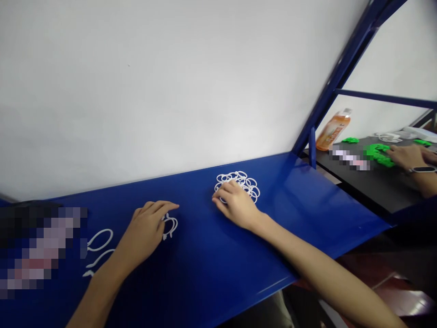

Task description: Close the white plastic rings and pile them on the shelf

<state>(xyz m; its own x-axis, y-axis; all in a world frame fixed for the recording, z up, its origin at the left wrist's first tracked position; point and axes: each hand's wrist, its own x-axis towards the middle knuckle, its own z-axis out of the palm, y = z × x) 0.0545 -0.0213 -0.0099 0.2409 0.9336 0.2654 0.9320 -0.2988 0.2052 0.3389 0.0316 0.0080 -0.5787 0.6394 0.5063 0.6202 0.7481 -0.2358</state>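
My right hand [235,205] rests on a pile of several white plastic rings [243,181] on the blue metal shelf [307,205], fingers curled over the pile's near edge. My left hand [146,228] lies on the shelf further left, its fingers bent over a single white ring [170,225] that pokes out beside the fingertips. Two more white rings [100,240] lie to the left of that wrist.
A white wall rises behind the shelf. A blue frame post [341,68] slants up at the right. Beyond it, another person's hands [409,157] handle green parts [377,152] on a black table, near an orange bottle [332,130].
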